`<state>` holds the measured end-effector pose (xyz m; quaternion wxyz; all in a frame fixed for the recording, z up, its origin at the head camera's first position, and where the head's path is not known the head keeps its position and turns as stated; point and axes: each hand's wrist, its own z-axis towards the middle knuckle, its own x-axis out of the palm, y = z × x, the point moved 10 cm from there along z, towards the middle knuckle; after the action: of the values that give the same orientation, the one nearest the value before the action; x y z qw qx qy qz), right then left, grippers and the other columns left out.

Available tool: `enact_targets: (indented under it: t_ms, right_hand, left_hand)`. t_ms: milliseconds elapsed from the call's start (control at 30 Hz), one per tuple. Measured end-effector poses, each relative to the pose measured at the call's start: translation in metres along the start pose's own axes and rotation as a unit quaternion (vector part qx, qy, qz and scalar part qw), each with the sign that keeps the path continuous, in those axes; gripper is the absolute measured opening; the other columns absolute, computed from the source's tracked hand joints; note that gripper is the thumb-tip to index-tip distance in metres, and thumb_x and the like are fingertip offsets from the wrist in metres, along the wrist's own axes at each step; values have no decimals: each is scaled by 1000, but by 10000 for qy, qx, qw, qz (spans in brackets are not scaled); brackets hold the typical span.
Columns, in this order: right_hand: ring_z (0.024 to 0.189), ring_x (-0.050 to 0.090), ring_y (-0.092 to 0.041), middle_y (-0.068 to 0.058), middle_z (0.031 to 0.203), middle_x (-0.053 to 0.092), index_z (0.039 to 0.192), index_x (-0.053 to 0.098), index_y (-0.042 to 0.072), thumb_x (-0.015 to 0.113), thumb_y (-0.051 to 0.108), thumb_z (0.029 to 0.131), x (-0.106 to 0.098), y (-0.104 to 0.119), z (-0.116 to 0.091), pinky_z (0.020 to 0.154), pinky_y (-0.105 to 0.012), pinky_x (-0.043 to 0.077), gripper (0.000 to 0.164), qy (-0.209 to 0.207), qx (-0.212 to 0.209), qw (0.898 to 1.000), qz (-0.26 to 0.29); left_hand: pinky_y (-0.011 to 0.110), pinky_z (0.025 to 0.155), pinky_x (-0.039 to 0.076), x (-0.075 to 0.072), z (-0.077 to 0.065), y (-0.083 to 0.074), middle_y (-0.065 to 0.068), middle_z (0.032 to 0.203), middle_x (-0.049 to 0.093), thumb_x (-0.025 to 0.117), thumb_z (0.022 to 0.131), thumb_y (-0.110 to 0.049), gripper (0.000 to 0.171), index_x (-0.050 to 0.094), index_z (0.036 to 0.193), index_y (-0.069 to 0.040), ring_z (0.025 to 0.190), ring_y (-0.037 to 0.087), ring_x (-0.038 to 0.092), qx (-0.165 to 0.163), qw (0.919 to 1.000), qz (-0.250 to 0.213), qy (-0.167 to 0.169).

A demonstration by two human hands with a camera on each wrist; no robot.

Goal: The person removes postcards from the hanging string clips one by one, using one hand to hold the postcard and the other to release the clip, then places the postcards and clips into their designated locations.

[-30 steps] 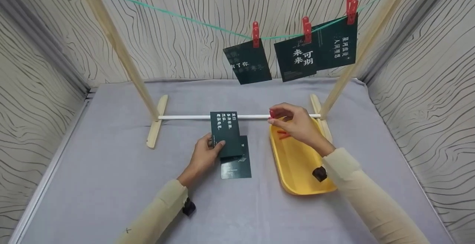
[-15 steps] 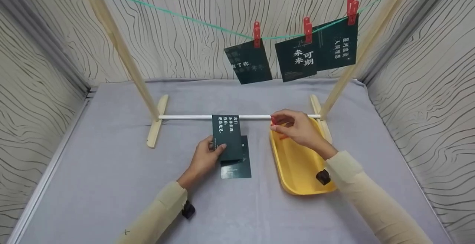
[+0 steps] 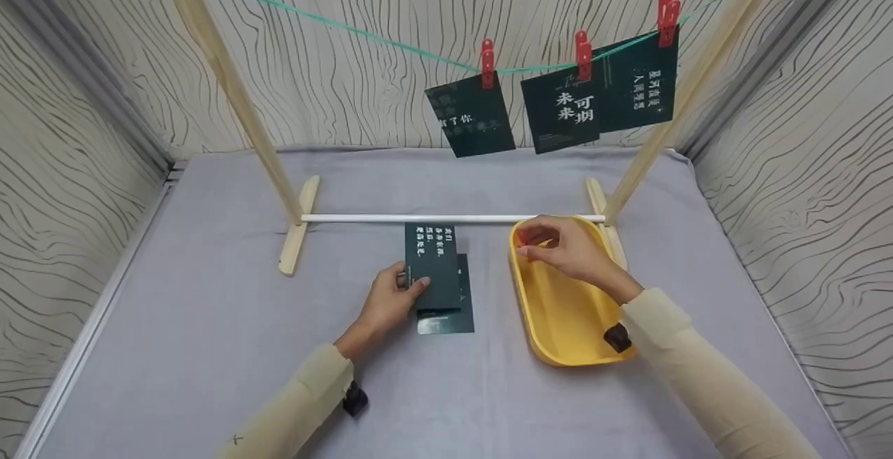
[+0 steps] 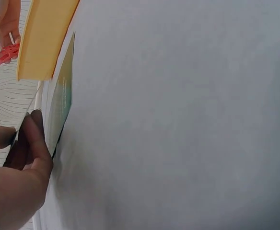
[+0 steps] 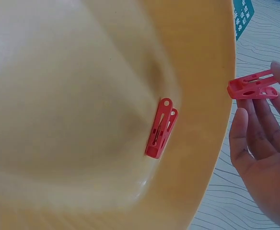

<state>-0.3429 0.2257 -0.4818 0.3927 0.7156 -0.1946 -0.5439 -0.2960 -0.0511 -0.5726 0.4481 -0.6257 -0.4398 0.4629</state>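
Observation:
My left hand pinches a dark green card with white writing, thumb on its face. Beneath it a second dark card lies on the cloth, partly covered. Above the far end of a yellow tray, my right hand pinches a red clothespin by its handles. In the right wrist view another red clothespin rests inside the tray. At the edge of the left wrist view, the held card appears nearly edge-on between thumb and fingers.
A green line spans two wooden posts. Several dark cards hang from it by red clothespins. A white rod joins the posts low down, behind the hands. Grey cloth covers the table.
My left hand has brought its card slightly nearer to me and to the right. My right hand, still pinching the clothespin, has also come slightly nearer and rightward.

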Motion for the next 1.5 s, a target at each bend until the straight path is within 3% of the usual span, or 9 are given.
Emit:
enact_targets:
  t_ms: [233,500,700,967,1133,1333,1500]
  right_hand:
    - [109,70,-26,-8,119,76,126,74,12,81,20,94,5,3,-1,103,-50,59,34,179,-366,9991,-126]
    - [107,69,-22,-2,117,76,125,75,17,82,22,93,12,-7,-5,101,-45,60,33,423,-79,9982,-414]
    - [102,69,-21,-4,110,77,123,76,12,81,14,93,19,-9,-6,96,-44,61,30,649,-348,9958,-542]
    - [103,68,-19,0,107,75,124,75,14,81,15,93,23,-13,-4,101,-47,59,32,858,-199,9945,-575]
    - [102,67,-20,0,104,74,115,75,16,78,10,94,23,-13,-4,101,-48,59,22,927,-202,9929,-712]
    - [103,67,-23,-2,104,75,115,75,12,76,5,94,18,-20,-2,101,-50,60,22,834,6,9901,-1130]
    - [100,65,-23,-2,104,74,119,75,10,76,8,95,21,-23,-1,103,-49,59,24,891,70,9816,-1686]
  left_hand:
    - [31,87,65,5,-1,4,17,121,78,64,104,-12,42,57,144,1,107,23,79,-96,9999,-77,46]
    - [32,86,66,10,-6,4,18,121,78,64,104,-12,42,56,144,1,106,23,79,-171,9997,-113,109]
    - [31,83,66,16,-10,5,19,118,78,64,104,-11,41,57,141,4,102,22,79,-167,9997,-122,157]
    - [33,85,66,16,-10,4,19,123,77,64,104,-12,44,55,145,2,106,23,79,-189,9998,33,41]
    - [33,84,66,14,-11,0,18,122,77,64,104,-13,41,58,141,2,103,20,79,-169,9998,124,-20]
    - [32,82,66,17,-14,-2,18,120,77,66,103,-13,39,58,138,2,100,18,78,-192,9994,291,-59]
    - [33,77,65,14,-17,-5,19,114,76,68,101,-12,43,50,137,3,93,17,76,-154,9968,716,-313]
